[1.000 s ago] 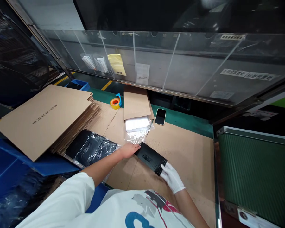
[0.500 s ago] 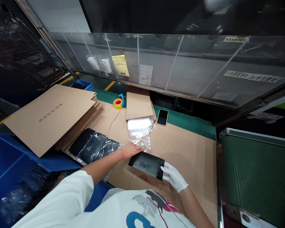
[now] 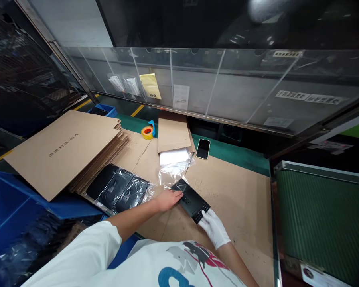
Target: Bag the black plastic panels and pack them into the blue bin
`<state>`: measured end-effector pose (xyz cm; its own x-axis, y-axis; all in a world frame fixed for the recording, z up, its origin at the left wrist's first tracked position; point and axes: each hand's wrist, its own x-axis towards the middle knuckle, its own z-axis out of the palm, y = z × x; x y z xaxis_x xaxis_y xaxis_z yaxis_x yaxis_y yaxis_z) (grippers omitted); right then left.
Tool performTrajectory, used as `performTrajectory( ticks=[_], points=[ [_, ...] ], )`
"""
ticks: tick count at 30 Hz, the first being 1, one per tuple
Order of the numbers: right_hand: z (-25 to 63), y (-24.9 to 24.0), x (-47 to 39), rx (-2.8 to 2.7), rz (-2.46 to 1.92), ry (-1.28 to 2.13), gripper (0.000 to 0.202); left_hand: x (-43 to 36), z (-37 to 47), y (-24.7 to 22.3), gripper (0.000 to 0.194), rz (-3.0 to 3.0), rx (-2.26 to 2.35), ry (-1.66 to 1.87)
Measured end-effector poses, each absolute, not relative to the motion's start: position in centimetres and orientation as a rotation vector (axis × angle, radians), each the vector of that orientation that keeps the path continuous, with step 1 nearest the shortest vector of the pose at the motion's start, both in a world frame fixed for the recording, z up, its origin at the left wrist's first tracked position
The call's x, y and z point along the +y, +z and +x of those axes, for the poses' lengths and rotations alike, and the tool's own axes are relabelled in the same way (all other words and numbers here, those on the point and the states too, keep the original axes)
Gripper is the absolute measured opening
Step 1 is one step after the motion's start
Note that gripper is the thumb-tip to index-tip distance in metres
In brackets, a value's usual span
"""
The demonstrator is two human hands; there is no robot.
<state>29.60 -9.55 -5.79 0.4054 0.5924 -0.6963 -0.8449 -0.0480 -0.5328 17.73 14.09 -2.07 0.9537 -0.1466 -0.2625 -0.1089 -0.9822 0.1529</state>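
My right hand (image 3: 213, 228), in a white glove, grips the near right end of a thin black perforated panel (image 3: 194, 202). The panel slants away to the left, and its far end meets the mouth of a clear plastic bag (image 3: 171, 175). My bare left hand (image 3: 168, 200) is closed on the edge of this bag, its fingertips lying over the panel's left side. How far the panel goes into the film is hard to make out. Left of that hand lie black panels in clear wrap (image 3: 119, 189).
A stack of cardboard sheets (image 3: 62, 147) rises at the left above a blue bin (image 3: 6, 191). Yellow tape (image 3: 147, 132), a cardboard holder with bags (image 3: 174, 133) and a phone (image 3: 203, 148) lie at the back. A green conveyor belt (image 3: 320, 215) stands at right.
The panel has turned, its far end swinging up toward the bag. My left hand has shifted slightly right and down onto its edge; my right hand has moved a little left.
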Motion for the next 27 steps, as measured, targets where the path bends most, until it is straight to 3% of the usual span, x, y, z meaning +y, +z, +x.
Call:
performTrajectory(
  ticks=[11, 14, 18, 25, 27],
  points=[
    [28.8, -6.1, -7.4, 0.192, -1.059, 1.173, 0.043, 10.1, 17.8, -1.2, 0.054, 2.901, -0.065, -0.375],
    [29.3, -6.3, -7.3, 0.16, -1.121, 1.138, 0.046, 11.1, 17.6, 0.1, 0.054, 2.799, 0.112, -0.165],
    [29.8, -6.4, -7.5, 0.148, -1.189, 1.118, 0.049, 13.8, 19.3, 1.7, 0.037, 2.685, 0.382, 0.114],
    [28.8, -5.8, -7.0, 0.139, -1.239, 1.116, 0.042, 15.6, 25.2, -0.1, 0.04, 2.764, 0.102, -0.17],
    [28.4, -5.7, -6.7, 0.141, -1.239, 1.118, 0.04, 15.1, 26.7, -1.0, 0.027, 2.726, 0.032, -0.309]
  ],
)
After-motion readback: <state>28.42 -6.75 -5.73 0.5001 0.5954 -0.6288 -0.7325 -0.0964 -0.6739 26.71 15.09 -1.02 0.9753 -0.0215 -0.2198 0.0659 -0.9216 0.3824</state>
